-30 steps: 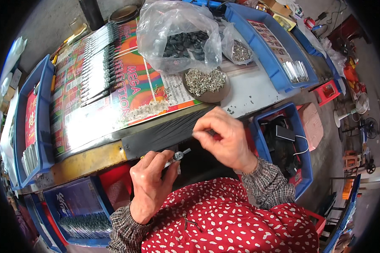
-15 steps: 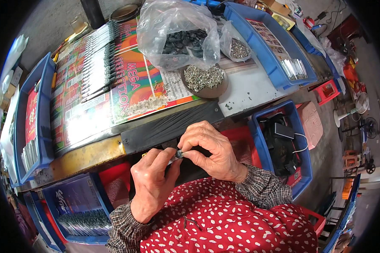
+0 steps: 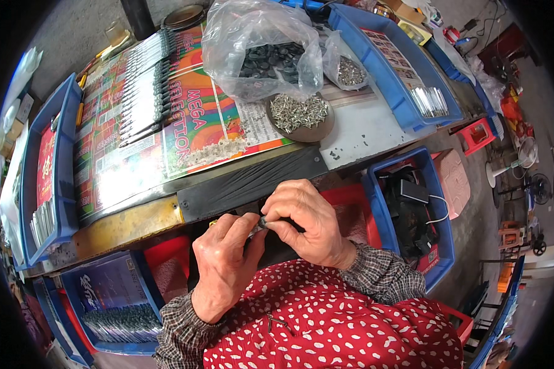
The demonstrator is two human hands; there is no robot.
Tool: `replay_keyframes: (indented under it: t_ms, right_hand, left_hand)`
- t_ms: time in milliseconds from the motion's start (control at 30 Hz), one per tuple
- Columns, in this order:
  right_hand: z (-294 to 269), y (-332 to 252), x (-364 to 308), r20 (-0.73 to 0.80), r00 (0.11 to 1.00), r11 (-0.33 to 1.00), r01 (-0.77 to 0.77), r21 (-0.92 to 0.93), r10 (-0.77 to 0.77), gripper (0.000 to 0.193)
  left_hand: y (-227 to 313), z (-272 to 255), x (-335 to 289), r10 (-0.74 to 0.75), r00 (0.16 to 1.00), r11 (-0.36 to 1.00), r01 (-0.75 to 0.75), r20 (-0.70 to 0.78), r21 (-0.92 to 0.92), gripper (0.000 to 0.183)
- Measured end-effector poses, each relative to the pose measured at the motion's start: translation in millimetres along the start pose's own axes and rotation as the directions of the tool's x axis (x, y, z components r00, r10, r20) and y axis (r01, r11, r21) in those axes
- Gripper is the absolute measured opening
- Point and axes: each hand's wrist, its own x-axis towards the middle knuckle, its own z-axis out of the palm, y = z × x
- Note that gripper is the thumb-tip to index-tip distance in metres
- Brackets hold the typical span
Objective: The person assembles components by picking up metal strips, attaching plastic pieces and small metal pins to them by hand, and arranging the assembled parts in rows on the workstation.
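In front of the bench edge my left hand [image 3: 224, 264] and right hand [image 3: 308, 227] meet at the fingertips, both closed. Between them is a small dark piece [image 3: 262, 222] with a silvery part beside it. The fingers cover most of it, so its exact kind cannot be made out. My left thumb and forefinger pinch the silvery side, while my right thumb and forefinger press on the dark end. Above my hands on the bench stands a brown round dish [image 3: 311, 134] heaped with small silvery metal pins [image 3: 295, 112].
A clear plastic bag [image 3: 224, 58] of black pieces [image 3: 274, 63] lies behind the dish. To its left is a row of silvery strips with dark ends [image 3: 144, 92]. Blue trays [image 3: 68, 178] flank the bench; a blue crate [image 3: 440, 246] sits lower right, near red stools.
My hands stay together, with only a slight shift of the fingers around the small dark piece. The view has moved a little; nothing else visibly differs.
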Motion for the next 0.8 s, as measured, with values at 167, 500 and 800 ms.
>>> replay_keyframes:
  t_ms: [167, 500, 800]
  right_hand:
    - [7, 2, -8, -0.037, 0.956, 0.912, 0.267, -0.312, -0.292, 0.023]
    - [-2, 1, -5, -0.047, 0.992, 0.993, -0.112, 0.045, 0.114, 0.021]
    - [5, -3, 1, 0.303, 0.78, 0.634, -0.623, 0.458, 0.548, 0.024]
  left_hand:
    - [-1, -3, -1, 0.048, 0.999, 0.997, -0.048, -0.003, 0.066, 0.03]
    - [-4, -4, 1, 0.045, 0.999, 0.997, -0.044, -0.015, 0.068, 0.029]
    - [-5, 4, 1, 0.098, 0.993, 0.988, -0.09, -0.059, 0.124, 0.027]
